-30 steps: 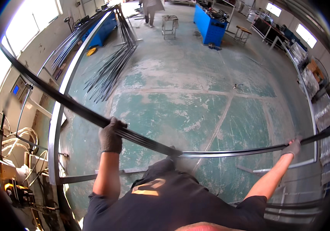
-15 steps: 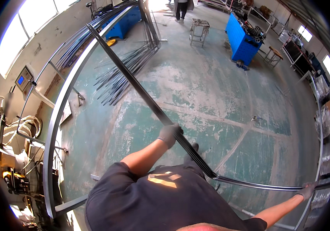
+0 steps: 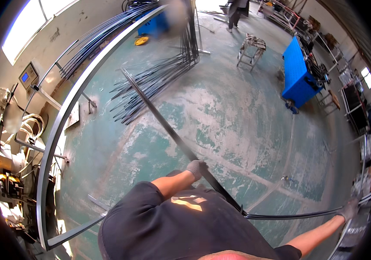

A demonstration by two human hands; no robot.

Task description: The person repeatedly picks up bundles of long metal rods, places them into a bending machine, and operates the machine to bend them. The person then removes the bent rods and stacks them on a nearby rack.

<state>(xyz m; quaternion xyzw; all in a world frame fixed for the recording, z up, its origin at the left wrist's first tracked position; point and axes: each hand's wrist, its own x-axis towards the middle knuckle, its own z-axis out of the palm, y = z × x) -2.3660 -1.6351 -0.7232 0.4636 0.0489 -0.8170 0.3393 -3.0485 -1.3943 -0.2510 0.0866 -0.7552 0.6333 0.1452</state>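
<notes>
A bundle of long, dark metal bars (image 3: 168, 128) crosses in front of me, with a bend close to my body. One arm of it slants away to the far left; the other runs off to the right. My left hand (image 3: 197, 169), in a grey glove, is closed on the slanting arm before my chest. At full stretch to the right, my gloved right hand (image 3: 349, 209) grips the other arm near its end; its fingers are partly hidden. The far tip of the bundle shows in front of a heap of bent dark rods (image 3: 140, 97).
A grey metal frame (image 3: 59, 125) curves along my left. Beyond it are a wall-side rack of long rods (image 3: 103, 37) and a small display box (image 3: 28, 77). Ahead stand a stool (image 3: 252, 48) and a blue workbench (image 3: 300, 71). A person (image 3: 237, 13) is at the far end.
The bundle's far tip has come down and toward the right, lower over the rod heap. Both hands keep their hold. My view has turned a little left, and the distant person's legs have shifted.
</notes>
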